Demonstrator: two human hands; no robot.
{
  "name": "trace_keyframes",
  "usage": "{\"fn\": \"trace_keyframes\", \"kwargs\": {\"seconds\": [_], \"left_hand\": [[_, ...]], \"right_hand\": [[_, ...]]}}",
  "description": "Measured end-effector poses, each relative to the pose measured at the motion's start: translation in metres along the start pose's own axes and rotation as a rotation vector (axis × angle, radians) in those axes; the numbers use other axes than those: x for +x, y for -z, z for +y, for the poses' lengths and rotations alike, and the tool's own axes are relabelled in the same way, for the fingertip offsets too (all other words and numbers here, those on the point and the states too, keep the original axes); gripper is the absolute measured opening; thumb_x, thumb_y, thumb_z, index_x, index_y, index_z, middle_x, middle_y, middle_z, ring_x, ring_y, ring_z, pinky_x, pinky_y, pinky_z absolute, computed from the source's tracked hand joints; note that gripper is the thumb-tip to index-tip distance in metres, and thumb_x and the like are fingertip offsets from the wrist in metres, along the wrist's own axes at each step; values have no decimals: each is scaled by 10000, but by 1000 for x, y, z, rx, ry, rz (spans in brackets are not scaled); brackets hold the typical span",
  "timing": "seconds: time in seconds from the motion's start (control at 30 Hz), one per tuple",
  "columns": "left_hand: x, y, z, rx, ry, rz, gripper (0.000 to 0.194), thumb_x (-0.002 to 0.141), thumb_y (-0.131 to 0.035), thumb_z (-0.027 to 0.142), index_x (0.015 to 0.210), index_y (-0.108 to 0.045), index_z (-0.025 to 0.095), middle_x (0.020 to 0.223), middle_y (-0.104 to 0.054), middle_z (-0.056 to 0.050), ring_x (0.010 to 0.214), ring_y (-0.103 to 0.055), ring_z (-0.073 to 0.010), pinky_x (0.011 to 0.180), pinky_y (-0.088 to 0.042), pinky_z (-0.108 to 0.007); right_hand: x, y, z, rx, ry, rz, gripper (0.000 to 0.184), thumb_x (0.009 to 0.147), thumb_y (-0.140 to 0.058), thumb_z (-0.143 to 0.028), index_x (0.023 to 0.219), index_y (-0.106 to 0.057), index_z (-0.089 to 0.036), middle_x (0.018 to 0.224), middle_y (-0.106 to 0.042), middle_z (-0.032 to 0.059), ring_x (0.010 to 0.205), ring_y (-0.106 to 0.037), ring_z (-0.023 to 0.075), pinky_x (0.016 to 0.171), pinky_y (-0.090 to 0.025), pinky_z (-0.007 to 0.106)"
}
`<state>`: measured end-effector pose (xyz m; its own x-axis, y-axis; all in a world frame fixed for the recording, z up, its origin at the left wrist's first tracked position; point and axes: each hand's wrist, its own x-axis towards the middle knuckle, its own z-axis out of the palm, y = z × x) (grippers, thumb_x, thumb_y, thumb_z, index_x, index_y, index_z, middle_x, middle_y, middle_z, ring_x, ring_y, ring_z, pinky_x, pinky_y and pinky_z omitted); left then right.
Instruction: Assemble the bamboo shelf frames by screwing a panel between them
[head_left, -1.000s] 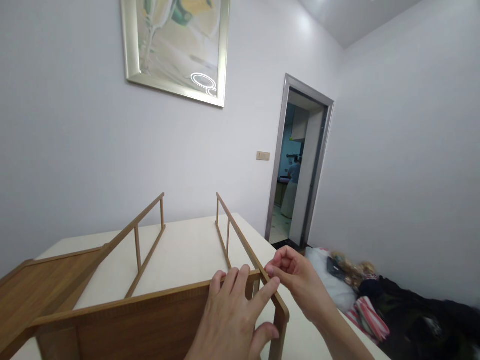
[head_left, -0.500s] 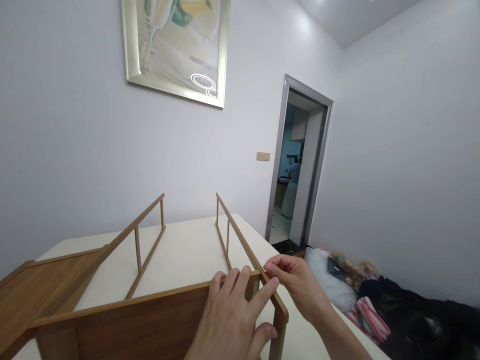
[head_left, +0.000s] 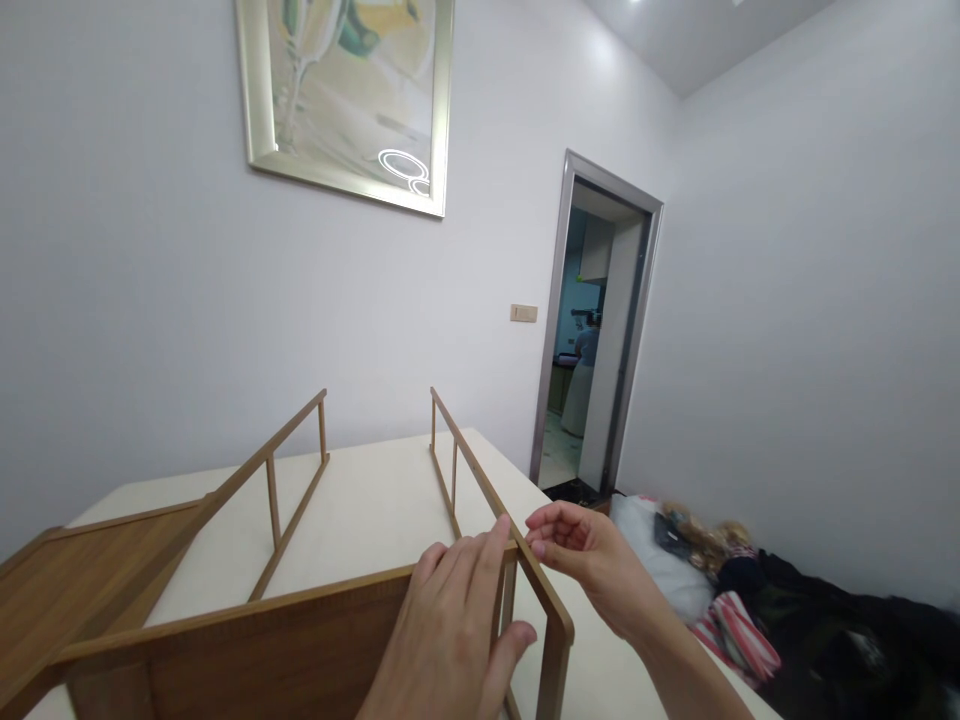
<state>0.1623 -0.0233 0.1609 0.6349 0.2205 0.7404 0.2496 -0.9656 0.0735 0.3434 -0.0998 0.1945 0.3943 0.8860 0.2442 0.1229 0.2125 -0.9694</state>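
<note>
A brown wooden shelf unit stands partly assembled on the white tabletop, with its near shelf board [head_left: 285,630] upright toward me. On the right, a side frame [head_left: 480,475] meets the board's end. My left hand [head_left: 454,630] lies over the board's top edge, fingers stretched out and index finger reaching the frame's rail; its thumb sticks out, clear of the board. Just right of that joint is my right hand [head_left: 596,570], fingers curved, with a gap between index and thumb tips. The thumb tip is close to the rail; whether it touches is unclear.
A second side frame [head_left: 277,455] and another wooden panel [head_left: 127,555] are on the left. The white tabletop [head_left: 375,510] reaches the wall. Beyond its right edge lie dark clothes [head_left: 840,620] and a pillow [head_left: 660,560]. A person [head_left: 581,370] stands beyond the doorway.
My left index finger has drawn back from over the rail to the board's side. My right fingertips have parted from their pinch at the rail.
</note>
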Motion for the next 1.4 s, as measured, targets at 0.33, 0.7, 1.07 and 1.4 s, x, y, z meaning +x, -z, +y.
{"fn": "trace_keyframes", "kwargs": {"seconds": [0.33,0.7,1.07,1.4], "left_hand": [[2,3,0,-51,7,-13,521,843,-551,168,1330,-367,185,1200,-655,-110,1103,-621,-257,969,-431,-453],[5,4,2,-37,-18,14,535,818,-577,158,1312,-374,176,1188,-660,-113,1094,-626,-272,944,-447,-468],[1,-4,6,-31,-2,124,400,824,-632,290,1166,-463,171,1151,-676,-129,1093,-619,-300,942,-407,-478],[6,2,7,98,-164,99,472,863,-567,542,1277,-537,317,1217,-646,-123,1109,-595,-310,888,-393,-495]], "right_hand": [[-1,-7,-2,-17,-12,7,372,682,-807,-445,882,-662,-166,656,-615,-17,643,-561,127,650,-446,267],[-1,-18,6,-38,-31,13,327,800,-677,-473,922,-598,-180,590,-459,-65,578,-370,90,541,-302,216],[-3,-19,4,-39,-38,62,349,764,-691,-472,948,-594,-192,618,-483,-55,616,-433,118,565,-339,230],[0,-16,5,44,13,23,281,712,-722,-306,942,-606,-194,705,-545,-42,619,-461,101,593,-366,230]]}}
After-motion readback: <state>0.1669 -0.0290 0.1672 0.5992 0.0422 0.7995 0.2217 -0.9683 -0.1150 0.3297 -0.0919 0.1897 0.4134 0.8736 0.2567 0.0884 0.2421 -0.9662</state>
